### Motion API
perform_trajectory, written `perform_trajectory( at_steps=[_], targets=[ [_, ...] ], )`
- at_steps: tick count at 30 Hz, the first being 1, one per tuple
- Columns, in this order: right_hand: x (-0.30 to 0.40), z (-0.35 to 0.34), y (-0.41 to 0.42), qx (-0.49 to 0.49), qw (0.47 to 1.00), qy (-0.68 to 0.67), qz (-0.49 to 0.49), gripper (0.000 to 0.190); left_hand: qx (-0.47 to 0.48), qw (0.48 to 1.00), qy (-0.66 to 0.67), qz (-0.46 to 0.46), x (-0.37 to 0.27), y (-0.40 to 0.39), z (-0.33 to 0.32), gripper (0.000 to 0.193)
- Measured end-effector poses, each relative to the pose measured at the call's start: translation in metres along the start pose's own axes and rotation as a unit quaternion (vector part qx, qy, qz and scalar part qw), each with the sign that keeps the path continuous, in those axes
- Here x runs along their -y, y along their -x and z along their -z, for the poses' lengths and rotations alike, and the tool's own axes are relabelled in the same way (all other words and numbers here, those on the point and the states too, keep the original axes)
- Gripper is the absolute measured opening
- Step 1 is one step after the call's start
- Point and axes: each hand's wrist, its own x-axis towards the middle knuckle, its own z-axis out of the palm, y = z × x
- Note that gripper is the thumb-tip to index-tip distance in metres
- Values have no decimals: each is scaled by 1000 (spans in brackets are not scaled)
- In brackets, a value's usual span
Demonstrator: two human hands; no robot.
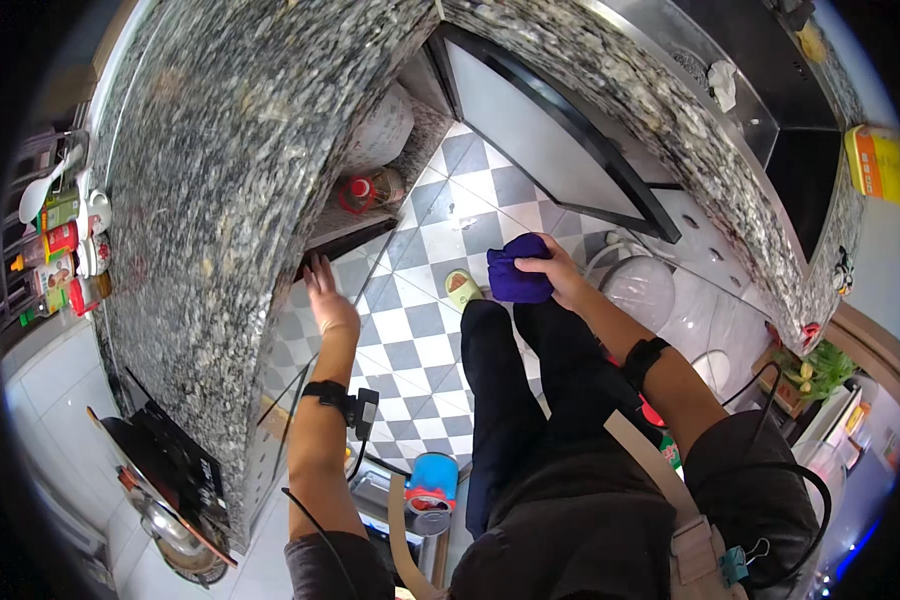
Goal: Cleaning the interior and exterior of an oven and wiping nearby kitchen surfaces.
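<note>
A folded purple cloth [520,268] is gripped in my right hand [559,271], thumb on top, above my legs. My left hand [332,300] is at the dark-edged cabinet door [351,244] under the granite counter, fingers extended and apart, holding nothing; whether the fingertips touch the door is hard to tell. Beyond that door, the cabinet shows a bottle with a red cap [361,187] and a large white container [382,131]. Another door, pale with a black frame [555,127], stands open below the sink side.
Granite countertops [195,150] overhang on the left and right. A sink [802,165] is at the upper right. Clear round plastic containers [640,289] stand on the floor at right. A blue and red container [432,484] is near my left leg. Spice bottles [61,238] line the far left.
</note>
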Motion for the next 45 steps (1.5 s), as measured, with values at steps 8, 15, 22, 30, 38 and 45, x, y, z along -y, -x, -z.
perform_trajectory(
  at_steps=[8,15,22,30,38,45],
  targets=[
    [17,9,-10,57,997,-47,-26,31,60,917,394,31,-25,93,-82,44],
    [-13,-53,-40,161,981,96,-52,36,-260,-17,955,139,6,72,-48,38],
    [-76,-71,-27,130,985,62,-93,41,-219,-476,846,-102,35,63,-82,33],
    [-90,-35,10,79,985,117,-94,34,-262,-443,855,-70,26,71,-64,47],
    [-47,-118,-11,212,917,333,56,47,-342,-431,835,-2,2,84,-29,40],
    [-62,-176,-28,315,833,425,159,47,-233,-170,941,175,-27,152,35,33]
  ],
)
